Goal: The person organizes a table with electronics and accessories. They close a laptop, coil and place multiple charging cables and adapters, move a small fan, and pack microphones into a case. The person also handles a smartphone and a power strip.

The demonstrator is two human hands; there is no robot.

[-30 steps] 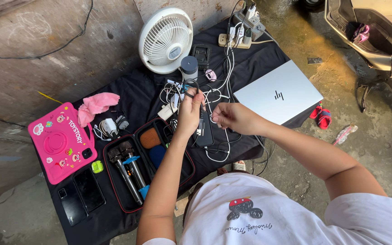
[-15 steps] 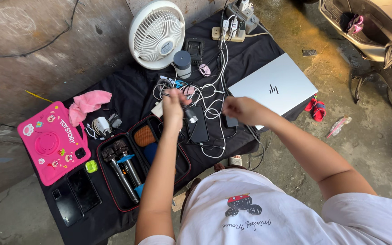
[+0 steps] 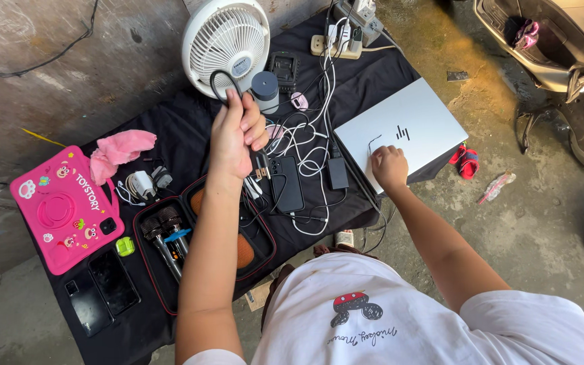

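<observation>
Head view: left hand [image 3: 236, 135] grip grasping one black cable [image 3: 223, 80], right hand [image 3: 389, 167] grip clenched on one laptop [image 3: 410, 125].

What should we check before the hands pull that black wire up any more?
1. Left hand grips the black cable: ok, a loop sticks up above the fingers.
2. Right hand grips a cable end: ok, a thin cable curves up from it, over the closed silver laptop.
3. Cable free of the tangle: not ok, white and black cables lie crossed beneath the raised hand.
4. White fan out of the way: not ok, the loop is right in front of it.
5. Grey cylinder safe from a knock: cannot tell, it stands close beside the left hand.
6. Black phone clear of cables: not ok, cables run beside it.
</observation>
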